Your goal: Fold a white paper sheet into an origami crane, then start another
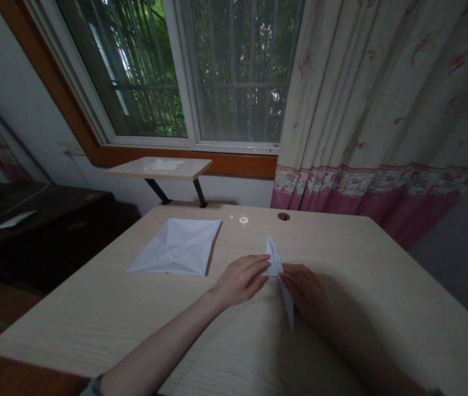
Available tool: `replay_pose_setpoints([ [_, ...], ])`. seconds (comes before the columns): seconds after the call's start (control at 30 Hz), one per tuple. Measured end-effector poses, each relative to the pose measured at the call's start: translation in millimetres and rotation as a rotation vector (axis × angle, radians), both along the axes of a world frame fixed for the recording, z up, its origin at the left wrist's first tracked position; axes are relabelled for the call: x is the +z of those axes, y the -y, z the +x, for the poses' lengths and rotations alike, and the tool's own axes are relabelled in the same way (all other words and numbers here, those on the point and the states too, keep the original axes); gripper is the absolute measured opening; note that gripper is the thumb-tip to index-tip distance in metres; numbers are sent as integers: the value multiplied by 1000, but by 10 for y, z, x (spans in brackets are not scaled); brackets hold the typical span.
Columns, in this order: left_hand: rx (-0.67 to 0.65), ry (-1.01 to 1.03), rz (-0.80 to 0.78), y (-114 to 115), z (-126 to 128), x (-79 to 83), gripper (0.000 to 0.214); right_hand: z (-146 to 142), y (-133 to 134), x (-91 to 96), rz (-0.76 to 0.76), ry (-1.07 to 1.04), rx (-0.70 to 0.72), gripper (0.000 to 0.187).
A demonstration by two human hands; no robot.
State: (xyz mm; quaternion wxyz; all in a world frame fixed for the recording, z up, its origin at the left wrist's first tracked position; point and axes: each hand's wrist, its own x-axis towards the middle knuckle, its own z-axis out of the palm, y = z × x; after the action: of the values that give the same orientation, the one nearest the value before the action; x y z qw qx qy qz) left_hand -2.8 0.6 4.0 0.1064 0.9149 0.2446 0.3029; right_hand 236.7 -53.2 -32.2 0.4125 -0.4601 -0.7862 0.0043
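A piece of folded white paper (274,259) stands partly upright over the desk, a pointed tip at its far end. Its lower flap hangs toward the near side and narrows to another point. My left hand (244,279) grips it from the left, fingers pressed together along its edge and the thumb below. From the other side, my right hand (306,287) pinches the paper near its middle fold. The fingertips of both hands partly cover it. To the left lies a larger white sheet (180,247), roughly square, with creases running across it.
The pale wooden desk (114,324) has a round cable hole (283,216) at its back edge. A small raised shelf (135,168) at the back left bears another white paper (164,164). Behind are a window and a floral curtain (366,110). A dark table (52,214) stands left.
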Motion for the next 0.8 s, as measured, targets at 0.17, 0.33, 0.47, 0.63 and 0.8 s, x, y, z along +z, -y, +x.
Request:
replay_pose_setpoints([
  [0.17, -26, 57, 30, 28, -18, 42, 47, -31, 78, 130, 123, -22, -47, 27],
  [0.33, -57, 113, 100, 19, -17, 27, 57, -68, 129, 237, 185, -12, -52, 29],
  [0.47, -92, 225, 193, -9, -2, -28, 63, -34, 130, 259, 333, 23, -54, 34],
  [0.63, -84, 244, 288, -23, -12, -46, 64, 13, 141, 328, 409, 184, -43, 44],
  [0.8, -36, 129, 287, -20, -29, -8, 56, 4, 102, 329, 461, 331, -72, 40],
])
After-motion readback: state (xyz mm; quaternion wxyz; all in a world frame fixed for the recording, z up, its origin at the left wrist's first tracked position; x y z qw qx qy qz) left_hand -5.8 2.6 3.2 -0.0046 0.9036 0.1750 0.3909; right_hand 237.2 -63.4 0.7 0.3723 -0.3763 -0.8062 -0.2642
